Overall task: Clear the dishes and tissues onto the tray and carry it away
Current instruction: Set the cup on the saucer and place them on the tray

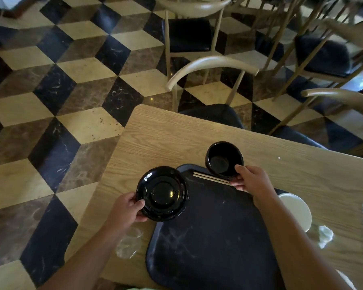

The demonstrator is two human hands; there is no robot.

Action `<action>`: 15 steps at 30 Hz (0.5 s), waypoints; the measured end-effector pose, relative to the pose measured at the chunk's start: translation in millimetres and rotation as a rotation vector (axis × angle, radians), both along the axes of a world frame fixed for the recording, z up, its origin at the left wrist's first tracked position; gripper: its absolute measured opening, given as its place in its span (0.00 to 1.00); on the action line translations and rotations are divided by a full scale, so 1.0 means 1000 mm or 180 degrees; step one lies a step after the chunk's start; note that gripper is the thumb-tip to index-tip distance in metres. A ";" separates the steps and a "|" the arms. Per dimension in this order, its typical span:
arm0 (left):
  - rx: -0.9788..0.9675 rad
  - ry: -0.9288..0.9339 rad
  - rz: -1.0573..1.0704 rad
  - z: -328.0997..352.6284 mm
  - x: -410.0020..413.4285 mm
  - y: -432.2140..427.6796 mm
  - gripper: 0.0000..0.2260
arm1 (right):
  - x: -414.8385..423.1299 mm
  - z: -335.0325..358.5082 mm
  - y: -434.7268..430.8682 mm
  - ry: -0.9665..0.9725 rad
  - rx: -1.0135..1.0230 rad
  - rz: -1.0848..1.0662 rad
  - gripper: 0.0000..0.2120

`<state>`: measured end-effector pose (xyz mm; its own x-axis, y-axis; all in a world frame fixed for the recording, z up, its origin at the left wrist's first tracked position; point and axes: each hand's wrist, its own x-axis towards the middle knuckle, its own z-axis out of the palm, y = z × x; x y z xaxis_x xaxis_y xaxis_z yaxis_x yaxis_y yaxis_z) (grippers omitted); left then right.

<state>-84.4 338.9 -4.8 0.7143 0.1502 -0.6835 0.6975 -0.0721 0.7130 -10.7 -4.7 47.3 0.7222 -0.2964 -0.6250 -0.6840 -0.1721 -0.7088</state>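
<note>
Your left hand (127, 208) grips a glossy black plate (162, 193) by its rim, half over the desk (168, 135); a slack thumb could tip it off. Between your hands lies the scuffed dark tray (214, 237). Your right hand (249, 181) grips a deep black bowl (224, 159), fingers touching pale chopsticks (211, 178), which might roll loose.

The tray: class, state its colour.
The tray is black, with pale scuff marks; the head view shows it best.

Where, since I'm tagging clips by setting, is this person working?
Probably a restaurant or canteen dining room: several matching chairs, a serving tray on a wooden table, and a black dish in the left hand, a black bowl in the right hand.
</note>
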 end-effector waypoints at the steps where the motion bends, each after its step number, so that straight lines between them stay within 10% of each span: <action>1: -0.0016 0.0002 -0.0002 0.001 -0.002 -0.008 0.05 | -0.007 0.003 -0.004 -0.0037 -0.0002 0.0025 0.11; 15: -0.0255 0.0546 -0.0010 -0.026 -0.015 -0.111 0.06 | -0.085 0.002 -0.024 -0.0031 -0.0147 0.0307 0.12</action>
<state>-99.2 227.5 -30.6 0.5866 0.0883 -0.8051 0.8092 -0.0221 0.5871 -95.7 -28.4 49.2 0.7548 -0.2535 -0.6051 -0.6558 -0.2695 -0.7052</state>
